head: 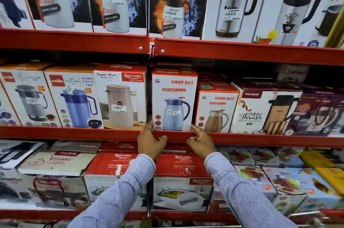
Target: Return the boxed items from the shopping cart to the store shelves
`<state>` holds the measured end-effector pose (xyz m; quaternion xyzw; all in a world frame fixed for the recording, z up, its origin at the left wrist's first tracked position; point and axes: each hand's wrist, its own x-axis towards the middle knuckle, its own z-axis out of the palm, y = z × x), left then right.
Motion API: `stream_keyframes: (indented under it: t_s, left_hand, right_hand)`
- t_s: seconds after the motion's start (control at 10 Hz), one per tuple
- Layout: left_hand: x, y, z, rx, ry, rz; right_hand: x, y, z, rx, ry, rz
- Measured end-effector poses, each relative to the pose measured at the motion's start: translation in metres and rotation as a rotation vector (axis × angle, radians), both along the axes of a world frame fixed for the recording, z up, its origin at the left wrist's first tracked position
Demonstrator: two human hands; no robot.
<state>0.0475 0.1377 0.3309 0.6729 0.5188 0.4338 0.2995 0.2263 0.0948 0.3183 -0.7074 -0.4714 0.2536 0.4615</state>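
Red store shelves (74, 132) full of boxed jugs fill the view. Right above the hands stands the Good Day box (174, 100), upright on the middle shelf, with its picture facing out so shoppers can see it. It fits between the Rishabh box (121, 97) past the left hand and a smaller Good Day box (216, 110) past the right hand. The left hand (151, 141) touches the box's bottom left corner with loose fingers. The right hand (201, 141) sits by the bottom right corner, fingers curled and holding nothing. I think both hands are nudging it straight. No cart shows.
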Motion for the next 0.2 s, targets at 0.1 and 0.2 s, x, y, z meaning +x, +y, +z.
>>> stream_keyframes:
  t_s: [0.1, 0.2]
  left_hand:
    - [-0.003, -0.004, 0.006, -0.006, 0.026, -0.008]
    - [-0.004, -0.006, 0.006, 0.085, 0.055, 0.008]
  right_hand:
    - [0.0, -0.002, 0.005, -0.024, 0.002, 0.03]
    - [-0.002, -0.018, 0.013, 0.166, 0.057, -0.11]
